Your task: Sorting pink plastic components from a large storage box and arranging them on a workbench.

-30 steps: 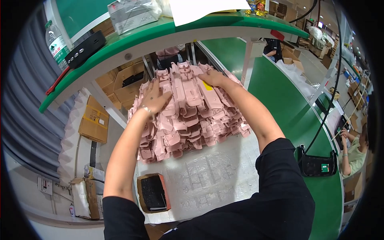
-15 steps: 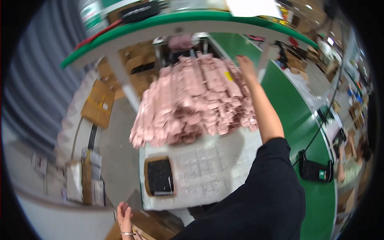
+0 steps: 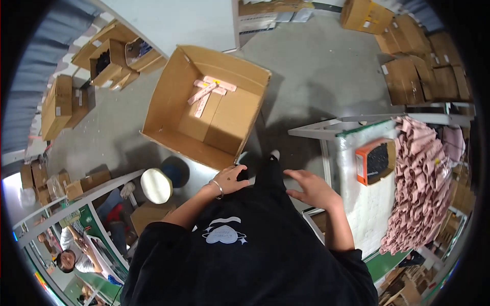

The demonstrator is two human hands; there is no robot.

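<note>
My left hand (image 3: 231,179) hovers by the near corner of a large open cardboard box (image 3: 166,99); its fingers are apart and nothing shows in them. Whether it touches the box rim I cannot tell. Inside the box, several flat pink strips (image 3: 202,94) lie crossed over each other near the far wall, with a yellow mark among them. My right hand (image 3: 312,189) is in front of my body, fingers spread and holding nothing. Right of it stands a white-topped table (image 3: 354,214) bearing a dense pile of similar pink strips (image 3: 419,183).
On the table sits an orange box (image 3: 363,171) of small black pieces. A round white-topped stool or bin (image 3: 156,185) stands left of my left arm. Cardboard cartons (image 3: 403,79) line the far right, others (image 3: 57,107) the left. A co-worker (image 3: 76,255) is at lower left.
My view has turned, so the pink pile ahead is now at my right and the cardboard box is before me. My right hand has come back from beside the pile.
</note>
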